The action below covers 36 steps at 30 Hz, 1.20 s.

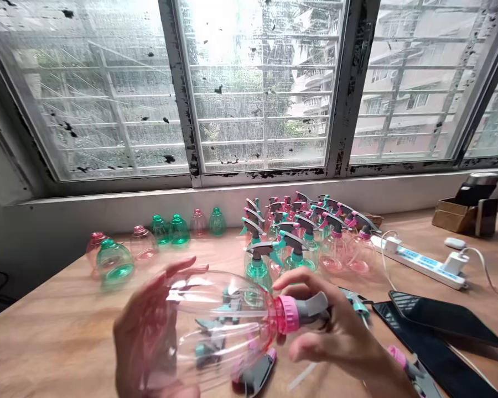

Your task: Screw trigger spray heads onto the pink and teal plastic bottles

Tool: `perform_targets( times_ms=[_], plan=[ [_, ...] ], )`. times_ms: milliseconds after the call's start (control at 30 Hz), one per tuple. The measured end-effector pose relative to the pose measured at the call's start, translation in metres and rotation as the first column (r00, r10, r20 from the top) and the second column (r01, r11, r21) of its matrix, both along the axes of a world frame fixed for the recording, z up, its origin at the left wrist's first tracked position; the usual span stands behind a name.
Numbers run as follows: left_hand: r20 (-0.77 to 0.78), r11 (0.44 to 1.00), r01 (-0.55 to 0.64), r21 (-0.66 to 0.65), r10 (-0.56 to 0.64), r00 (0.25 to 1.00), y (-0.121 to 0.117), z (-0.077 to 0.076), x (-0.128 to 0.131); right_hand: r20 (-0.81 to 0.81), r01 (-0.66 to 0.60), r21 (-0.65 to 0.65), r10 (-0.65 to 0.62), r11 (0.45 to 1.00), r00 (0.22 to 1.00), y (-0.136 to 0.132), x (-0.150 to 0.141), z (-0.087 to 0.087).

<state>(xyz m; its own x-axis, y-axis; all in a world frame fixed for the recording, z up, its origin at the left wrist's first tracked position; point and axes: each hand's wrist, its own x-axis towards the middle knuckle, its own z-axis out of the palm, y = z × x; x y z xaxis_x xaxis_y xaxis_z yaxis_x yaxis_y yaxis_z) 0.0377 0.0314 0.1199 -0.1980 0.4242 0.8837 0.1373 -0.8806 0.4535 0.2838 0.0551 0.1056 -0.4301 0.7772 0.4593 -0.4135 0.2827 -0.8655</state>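
Note:
A clear pink spray bottle (216, 331) lies sideways in the air over the table, its base to the left. My left hand (128, 326) is wrapped round the base end. At the neck, my right hand (344, 337) holds the grey spray head (313, 309), fingers behind it and thumb below. The pink collar (288, 314) sits against the bottle's neck. Through the clear wall, loose grey and teal spray heads (216, 326) show on the table. Another dark spray head with pink parts (257, 373) lies below the bottle, partly hidden.
Several bottles with spray heads (299, 232) stand together at the back. Several open pink and green bottles (178, 229) stand at the left. On the right are a power strip (423, 262), two dark tablets or phones (444, 318), a loose spray head (419, 376) and a cardboard box (456, 215).

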Motion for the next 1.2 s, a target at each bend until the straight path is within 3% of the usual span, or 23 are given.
perform_targets(
  times_ms=[200, 300, 500, 767, 967, 1100, 1200],
  plan=[
    [-0.228, 0.989, 0.071, -0.131, -0.099, 0.968, 0.009, -0.008, 0.002, 0.070, 0.292, 0.228, -0.315, 0.929, 0.946, -0.004, 0.029, 0.009],
    [-0.346, 0.994, 0.066, -0.090, -0.093, 0.934, 0.008, -0.009, -0.002, 0.080, 0.270, 0.236, -0.296, 0.934, 0.952, 0.000, 0.028, 0.008],
    [-0.522, 0.996, -0.091, -0.011, 0.072, 0.850, -0.001, -0.012, -0.011, 0.112, 0.231, 0.180, -0.253, 0.956, 0.961, 0.007, 0.029, 0.009],
    [-0.491, 0.990, -0.123, 0.069, 0.141, 0.860, 0.002, -0.021, 0.004, 0.192, 0.164, 0.034, -0.167, 0.986, 0.967, 0.008, 0.041, 0.017],
    [-0.459, 0.977, -0.196, 0.082, 0.212, 0.863, -0.003, -0.020, 0.002, 0.122, 0.106, -0.100, -0.094, 0.989, 0.988, 0.008, 0.032, 0.019],
    [-0.485, 0.964, -0.244, 0.106, 0.264, 0.834, -0.002, -0.025, 0.004, 0.152, 0.154, -0.123, -0.135, 0.980, 0.979, 0.007, 0.032, 0.020],
    [-0.567, 0.977, -0.182, 0.111, 0.213, 0.796, 0.009, -0.033, 0.009, 0.199, 0.333, -0.098, -0.309, 0.938, 0.930, 0.000, 0.043, 0.025]
  ],
)
